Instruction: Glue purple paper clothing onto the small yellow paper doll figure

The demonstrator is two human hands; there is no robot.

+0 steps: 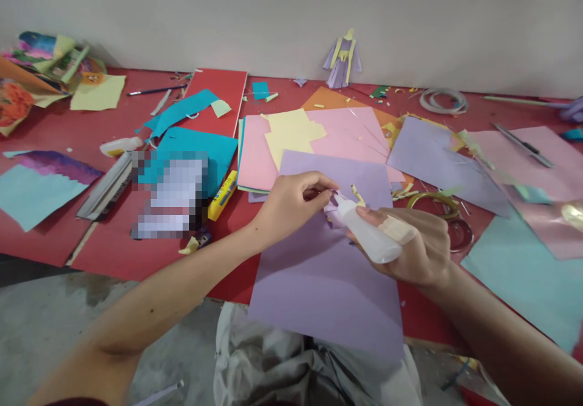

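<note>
My left hand (298, 203) pinches a small purple paper piece (334, 212) above a large purple sheet (328, 290). In my right hand (410, 242) is a white squeeze bottle (376, 236), tilted so its nozzle meets the purple piece by my left fingertips. A narrow yellow paper bit (357, 195) shows just behind the bottle. The small piece is partly hidden by my fingers and the bottle.
Pink sheets (341, 127) lie behind the purple one. To the left are a yellow box (223, 196), a metal ruler (107, 184) and a glue bottle (121, 146). A cutter (523, 145) rests at right; a paper figure (342, 60) leans on the wall.
</note>
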